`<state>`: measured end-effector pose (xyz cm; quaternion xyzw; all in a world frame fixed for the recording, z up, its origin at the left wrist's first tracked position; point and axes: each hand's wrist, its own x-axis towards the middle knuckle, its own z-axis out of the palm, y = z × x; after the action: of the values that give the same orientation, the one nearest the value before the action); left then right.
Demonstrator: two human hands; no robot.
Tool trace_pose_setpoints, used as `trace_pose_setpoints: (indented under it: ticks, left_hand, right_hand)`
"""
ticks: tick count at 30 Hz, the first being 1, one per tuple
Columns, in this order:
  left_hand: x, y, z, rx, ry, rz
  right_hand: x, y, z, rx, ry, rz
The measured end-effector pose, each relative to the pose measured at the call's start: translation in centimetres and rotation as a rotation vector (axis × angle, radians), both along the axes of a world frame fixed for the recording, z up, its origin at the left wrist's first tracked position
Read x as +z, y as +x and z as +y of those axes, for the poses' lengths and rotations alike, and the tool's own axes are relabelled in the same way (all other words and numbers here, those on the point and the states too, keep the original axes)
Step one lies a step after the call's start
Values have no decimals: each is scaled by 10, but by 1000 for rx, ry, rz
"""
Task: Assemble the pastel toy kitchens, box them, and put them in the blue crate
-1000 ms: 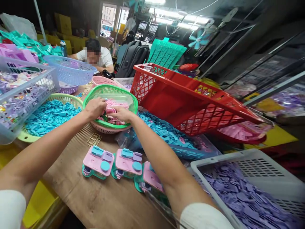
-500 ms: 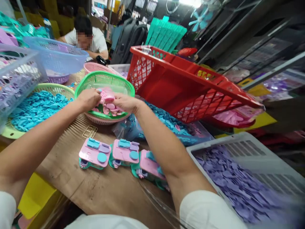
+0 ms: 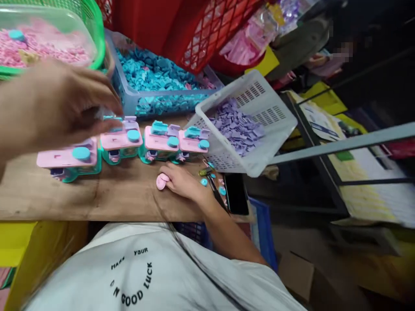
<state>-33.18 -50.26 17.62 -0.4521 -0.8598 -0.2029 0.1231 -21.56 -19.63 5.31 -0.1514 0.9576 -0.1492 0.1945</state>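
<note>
My left hand (image 3: 65, 103), blurred, hovers over the left part of a row of toy pieces, its thumb and curled fingers apart with nothing plainly between them. Each toy piece (image 3: 158, 142) has a pink top, a teal base, and small blue and purple parts; several stand side by side on the table. My right hand (image 3: 183, 181) rests low near the table in front of the row's right end. Its fingers are closed on pink round pieces (image 3: 161, 181), which stick out at the fingertips. My left hand partly hides the leftmost toys.
A green basket (image 3: 101, 39) holds a clear tub of small pink parts. Behind the row stands a bin (image 3: 129, 101) of blue parts, under a red crate (image 3: 152, 30). At right are a tilted white basket (image 3: 272, 125) of purple parts, a phone (image 3: 236, 194) and a dark-handled tool (image 3: 215, 190).
The view has swung right and down. Both hands have left the green basket: the right came back to the table front with pink round pieces, the left moved over the toy row.
</note>
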Motion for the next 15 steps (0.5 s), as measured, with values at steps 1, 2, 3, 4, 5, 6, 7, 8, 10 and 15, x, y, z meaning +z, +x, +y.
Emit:
trace_pose_setpoints:
  ticks: [1,2,3,4,5,6,7,8,10,15]
  left_hand:
    - [-8,16,17,-151,-3,-14]
    - [-20,30,34,-258,-28,-28]
    - [-33,42,49,-328,-81,-54]
    - [-49,52,63,-346,-138,-94]
    - [-64,61,75,-336,-190,-129]
    - [-80,69,85,-306,-237,-158]
    - [-95,76,93,-269,-272,-174]
    - [-109,82,99,-230,-292,-178]
    - [-130,92,106,-141,-313,-155]
    - [-156,107,110,3,-196,-94]
  right_hand:
    - [-7,7,8,-40,-73,70]
    - [-12,13,17,-67,-161,139]
    - [-16,19,27,-85,-246,204]
    - [-18,25,36,-101,-315,263]
    - [-20,31,45,-119,-362,316]
    - [-22,36,53,-137,-392,362]
    - [-25,42,60,-152,-412,396]
    - [-28,48,66,-161,-424,420]
    - [-37,58,76,-166,-443,448]
    - [-56,71,91,-229,-463,531]
